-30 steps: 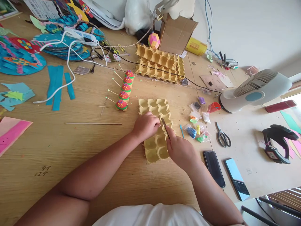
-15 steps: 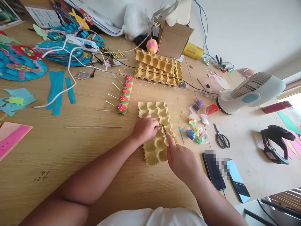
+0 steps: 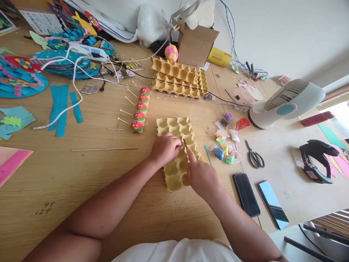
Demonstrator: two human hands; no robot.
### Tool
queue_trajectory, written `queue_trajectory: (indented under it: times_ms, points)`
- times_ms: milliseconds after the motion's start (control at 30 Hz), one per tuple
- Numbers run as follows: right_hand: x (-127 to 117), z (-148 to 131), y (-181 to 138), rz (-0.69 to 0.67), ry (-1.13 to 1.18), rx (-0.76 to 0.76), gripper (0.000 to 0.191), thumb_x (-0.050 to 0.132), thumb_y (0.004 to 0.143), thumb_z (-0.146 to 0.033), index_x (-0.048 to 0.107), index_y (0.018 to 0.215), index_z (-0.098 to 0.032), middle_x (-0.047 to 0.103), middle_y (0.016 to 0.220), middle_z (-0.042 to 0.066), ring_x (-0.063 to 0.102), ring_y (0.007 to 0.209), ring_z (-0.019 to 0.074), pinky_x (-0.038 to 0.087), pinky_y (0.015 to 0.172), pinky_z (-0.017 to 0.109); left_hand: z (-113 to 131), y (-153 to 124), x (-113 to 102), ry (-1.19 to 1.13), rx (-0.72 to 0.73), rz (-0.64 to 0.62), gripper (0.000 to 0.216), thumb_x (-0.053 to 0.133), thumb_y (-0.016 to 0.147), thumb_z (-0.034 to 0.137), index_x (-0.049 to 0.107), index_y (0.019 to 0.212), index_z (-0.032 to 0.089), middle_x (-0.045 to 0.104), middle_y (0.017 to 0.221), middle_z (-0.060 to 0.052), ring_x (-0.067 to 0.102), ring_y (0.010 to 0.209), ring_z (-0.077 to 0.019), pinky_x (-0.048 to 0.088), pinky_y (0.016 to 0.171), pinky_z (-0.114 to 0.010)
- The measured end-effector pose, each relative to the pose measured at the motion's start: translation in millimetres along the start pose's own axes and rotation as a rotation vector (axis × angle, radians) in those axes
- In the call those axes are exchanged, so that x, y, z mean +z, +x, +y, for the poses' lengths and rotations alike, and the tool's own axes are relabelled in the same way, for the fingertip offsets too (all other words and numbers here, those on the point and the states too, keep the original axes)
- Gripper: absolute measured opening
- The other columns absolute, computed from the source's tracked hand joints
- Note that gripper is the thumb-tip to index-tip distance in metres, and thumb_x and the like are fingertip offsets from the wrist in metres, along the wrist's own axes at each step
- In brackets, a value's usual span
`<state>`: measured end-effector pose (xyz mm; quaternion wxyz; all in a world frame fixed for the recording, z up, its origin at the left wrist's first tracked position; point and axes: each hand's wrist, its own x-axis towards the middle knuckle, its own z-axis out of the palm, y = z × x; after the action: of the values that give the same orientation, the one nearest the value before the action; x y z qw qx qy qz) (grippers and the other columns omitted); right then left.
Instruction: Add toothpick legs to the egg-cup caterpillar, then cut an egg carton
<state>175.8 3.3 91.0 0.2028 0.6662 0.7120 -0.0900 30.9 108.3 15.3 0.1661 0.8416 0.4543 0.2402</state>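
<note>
A yellow egg carton (image 3: 174, 179) lies cups-up on the table in front of me. My left hand (image 3: 165, 147) rests on its middle, fingers curled down onto the ridges and closed around part of it; the fingertips are partly hidden. In my right hand (image 3: 203, 176) is a small knife (image 3: 185, 143), gripped with the index finger stretched along its back. The blade points away from me and touches the carton just right of my left fingers. Beyond the carton, to the left, stands a caterpillar (image 3: 139, 115) made of carton cups with red and green faces and pins.
More egg cartons (image 3: 176, 78) are stacked at the back. To the right lie bags of coloured clay (image 3: 218, 153), scissors (image 3: 255, 156), a black phone (image 3: 246, 194) and a fan (image 3: 286, 105). A thin wooden stick (image 3: 105, 149) and a white cable (image 3: 74, 78) lie to the left.
The view has shifted slightly, so the table's contents sit a little further left. Both hands keep their places on the carton, and the knife stays against it with little visible movement.
</note>
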Motion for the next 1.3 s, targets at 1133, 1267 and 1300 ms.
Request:
queue_trajectory:
  times_ms: [1133,1267,1300]
  points:
    - [5.4,-0.2,-0.8,-0.003,0.005,-0.002,0.063,0.034,0.102,-0.026,0.018,0.162,-0.016,0.075,0.087,0.008,0.074,0.076,0.0229,0.047,0.056,0.029,0.5,-1.1,-0.4,-0.011,-0.009,0.0,0.016,0.064,0.087,0.024,0.069,0.072,0.022,0.072,0.076,-0.002,0.06,0.087,-0.0223,0.04,0.067,-0.032]
    - [7.5,1.2,-4.1,-0.012,0.024,-0.013,0.061,0.033,0.103,-0.026,0.019,0.162,-0.016,0.075,0.088,0.009,0.074,0.076,0.0222,0.047,0.057,0.028,0.5,-0.5,-0.1,-0.008,0.0,-0.004,0.017,0.064,0.087,0.023,0.069,0.071,0.023,0.071,0.075,-0.002,0.06,0.086,-0.0218,0.039,0.065,-0.032]
    - [6.8,0.7,-3.1,-0.015,0.022,-0.012,0.061,0.033,0.103,-0.026,0.019,0.162,-0.016,0.075,0.088,0.009,0.074,0.077,0.0222,0.048,0.058,0.028,0.6,-0.4,-0.2,-0.005,0.0,-0.006,0.017,0.064,0.087,0.024,0.069,0.071,0.023,0.071,0.075,-0.002,0.06,0.086,-0.0219,0.038,0.064,-0.032]
